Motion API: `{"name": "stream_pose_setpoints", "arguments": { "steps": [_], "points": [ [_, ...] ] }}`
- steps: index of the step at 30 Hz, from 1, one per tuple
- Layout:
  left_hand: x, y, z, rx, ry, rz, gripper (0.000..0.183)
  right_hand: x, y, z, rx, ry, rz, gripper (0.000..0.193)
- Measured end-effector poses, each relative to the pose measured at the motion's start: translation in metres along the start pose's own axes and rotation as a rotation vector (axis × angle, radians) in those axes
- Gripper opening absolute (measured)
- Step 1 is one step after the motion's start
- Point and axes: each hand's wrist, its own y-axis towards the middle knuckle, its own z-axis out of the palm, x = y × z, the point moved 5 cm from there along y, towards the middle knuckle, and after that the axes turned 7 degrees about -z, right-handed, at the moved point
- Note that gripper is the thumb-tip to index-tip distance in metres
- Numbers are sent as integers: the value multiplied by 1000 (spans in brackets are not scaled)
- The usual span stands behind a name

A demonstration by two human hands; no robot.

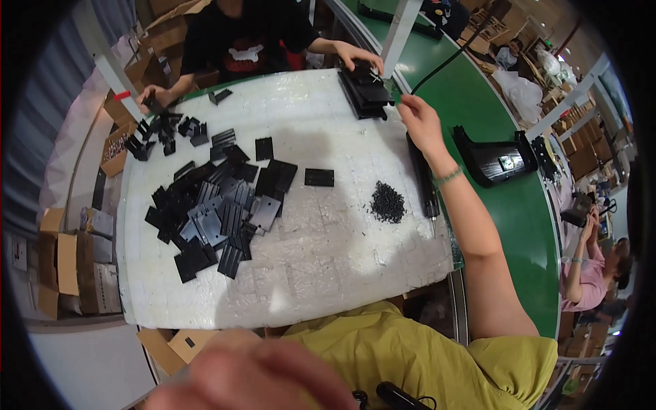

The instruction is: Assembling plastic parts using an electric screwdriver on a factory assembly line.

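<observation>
My right hand (422,124) reaches to the far right of the white-covered table, its fingers drawn together by the edge of a stack of black plastic parts (364,94). What lies between those fingertips is hidden. Close to the lower edge, my left hand (253,372) is large and smeared, so its grip does not show. A big loose pile of flat black plastic plates (217,212) covers the table's left half, with a single black plate (319,178) to its right. Small black screws or pins (387,203) form a heap at centre right.
Across the table a co-worker's hand (357,56) rests on the stack; the other hand (156,96) is by small black brackets (167,130). Right of the table runs a green conveyor (502,232) bearing a black housing (495,157). Cardboard boxes (67,263) stand left.
</observation>
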Motion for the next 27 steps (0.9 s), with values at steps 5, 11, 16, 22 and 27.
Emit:
{"name": "stream_pose_setpoints", "arguments": {
  "steps": [5, 11, 16, 22, 27],
  "points": [
    [78, -37, -18, -416, 129, -174, 35, -14, 55, 27, 266, -258, 345, 56],
    [126, -98, -52, -605, 108, -574, 30, -33, 61, 28, 290, -194, 430, 49],
    [152, -115, -63, -579, 80, -685, 28, -53, 62, 5, -91, 35, 549, 22],
    [135, -100, -71, -467, 415, -685, 14, 27, 48, -23, -328, 350, 95, 15],
    [135, -18, -33, 43, 1297, -81, 82, 158, -16, -30, 244, 262, -571, 17]
  ]
}}
